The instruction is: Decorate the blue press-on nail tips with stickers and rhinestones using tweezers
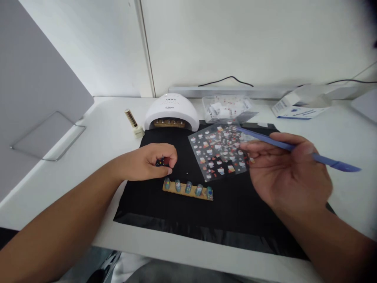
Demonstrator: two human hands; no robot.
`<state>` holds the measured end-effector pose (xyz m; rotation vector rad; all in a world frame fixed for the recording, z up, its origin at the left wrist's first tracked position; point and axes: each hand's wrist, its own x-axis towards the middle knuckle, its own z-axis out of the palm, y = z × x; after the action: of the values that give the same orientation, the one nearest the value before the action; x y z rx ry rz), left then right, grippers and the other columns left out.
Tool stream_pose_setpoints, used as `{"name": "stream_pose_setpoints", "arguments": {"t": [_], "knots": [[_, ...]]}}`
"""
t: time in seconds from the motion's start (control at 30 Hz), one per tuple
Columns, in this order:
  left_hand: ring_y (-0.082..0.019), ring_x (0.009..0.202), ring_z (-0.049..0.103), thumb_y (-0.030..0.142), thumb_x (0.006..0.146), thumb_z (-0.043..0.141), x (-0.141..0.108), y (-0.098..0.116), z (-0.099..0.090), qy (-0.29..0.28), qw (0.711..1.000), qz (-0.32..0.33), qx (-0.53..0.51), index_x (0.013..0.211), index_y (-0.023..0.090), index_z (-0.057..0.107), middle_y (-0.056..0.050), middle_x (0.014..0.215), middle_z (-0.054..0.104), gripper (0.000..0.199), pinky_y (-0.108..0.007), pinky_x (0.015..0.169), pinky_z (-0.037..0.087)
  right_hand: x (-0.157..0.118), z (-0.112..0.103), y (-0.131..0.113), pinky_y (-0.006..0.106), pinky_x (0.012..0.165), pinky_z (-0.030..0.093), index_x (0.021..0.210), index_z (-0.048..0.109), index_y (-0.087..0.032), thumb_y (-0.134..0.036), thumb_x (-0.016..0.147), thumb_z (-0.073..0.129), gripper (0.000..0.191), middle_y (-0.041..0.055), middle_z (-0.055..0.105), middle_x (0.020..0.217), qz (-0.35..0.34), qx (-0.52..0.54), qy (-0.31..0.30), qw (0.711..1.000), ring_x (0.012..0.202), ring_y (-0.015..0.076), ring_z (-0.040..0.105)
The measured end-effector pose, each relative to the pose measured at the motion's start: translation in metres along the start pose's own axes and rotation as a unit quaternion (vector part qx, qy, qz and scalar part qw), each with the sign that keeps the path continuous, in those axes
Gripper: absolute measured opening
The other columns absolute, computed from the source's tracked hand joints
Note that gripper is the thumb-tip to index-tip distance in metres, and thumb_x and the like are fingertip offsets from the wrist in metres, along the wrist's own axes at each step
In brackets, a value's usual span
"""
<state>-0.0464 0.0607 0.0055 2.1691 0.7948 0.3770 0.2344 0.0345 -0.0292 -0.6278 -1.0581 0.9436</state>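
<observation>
White table (108, 118), set against a pale wall, with a black mat (235, 214) laid upon it. Slim blue tool (265, 137): gripped between thumb and fingers of the right hand (291, 177), palm upturned, the thin end pointed over the sticker sheets (212, 151). Sheets: clear, overlapping, laid on the mat. Left hand (147, 161): fingers curled toward the thumb; a dark, speckled patch is seen within the curl, but whether anything is gripped cannot be told. Wooden strip (183, 189): placed just in front of the left hand, five decorated nail tips (189, 186) ranged along it. Beyond: white lamp (172, 106), pale bottle (137, 129), clear plastic box (207, 112), opened carton (303, 112). Risks, as judged: sheets could be dragged askew if caught by the tool; nail tips could be dislodged if the strip were brushed by the left hand.
</observation>
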Motion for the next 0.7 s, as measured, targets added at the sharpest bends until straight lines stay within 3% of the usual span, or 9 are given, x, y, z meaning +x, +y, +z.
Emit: {"name": "stream_pose_setpoints", "arguments": {"t": [0.13,0.2,0.3,0.4,0.7], "knots": [[-0.015,0.081,0.047,0.017,0.083,0.057,-0.001,-0.004,0.003,0.179,0.982,0.036,-0.038,0.083,0.021,0.044,0.0,0.088,0.048,0.013,-0.028,0.074,0.041,-0.007,0.001,-0.004,0.041,0.091,0.056,0.098,0.073,-0.026,-0.038,0.096,0.049,0.027,0.0025,0.078,0.081,-0.002,0.009,-0.058,0.998,0.084,0.0206,0.074],[-0.017,0.091,0.05,0.021,0.085,0.058,-0.002,-0.005,0.004,0.231,0.967,0.078,-0.074,0.092,0.022,0.048,-0.003,0.1,0.051,0.012,-0.031,0.082,0.043,-0.011,0.001,-0.005,0.04,0.088,0.057,0.101,0.073,-0.026,-0.038,0.097,0.047,0.028,0.0028,0.077,0.081,0.008,0.02,-0.101,0.995,0.083,0.0204,0.074],[-0.019,0.1,0.056,0.024,0.088,0.059,-0.003,0.001,0.007,0.194,0.968,0.105,-0.12,0.111,0.025,0.053,-0.006,0.118,0.055,0.024,-0.034,0.088,0.047,-0.017,0.002,-0.006,0.04,0.083,0.059,0.103,0.072,-0.029,-0.04,0.097,0.046,0.029,0.0028,0.077,0.081,0.044,0.031,-0.149,0.987,0.082,0.0209,0.073],[-0.02,0.102,0.058,0.022,0.086,0.064,-0.004,0.009,0.012,0.14,0.979,0.099,-0.111,0.12,0.024,0.054,-0.008,0.116,0.059,0.035,-0.034,0.091,0.049,-0.023,0.004,-0.007,0.04,0.078,0.06,0.103,0.072,-0.032,-0.043,0.096,0.047,0.028,0.0031,0.076,0.084,0.083,0.041,-0.177,0.98,0.082,0.0213,0.073],[-0.012,0.085,0.061,0.02,0.08,0.071,-0.003,0.02,0.026,0.138,0.979,0.006,-0.149,0.103,0.021,0.064,-0.003,0.095,0.064,0.024,-0.02,0.071,0.05,-0.03,0.01,-0.007,0.043,0.075,0.057,0.109,0.07,-0.03,-0.042,0.098,0.044,0.031,0.0047,0.075,0.082,0.061,0.034,-0.237,0.969,0.086,0.0225,0.069]]}}
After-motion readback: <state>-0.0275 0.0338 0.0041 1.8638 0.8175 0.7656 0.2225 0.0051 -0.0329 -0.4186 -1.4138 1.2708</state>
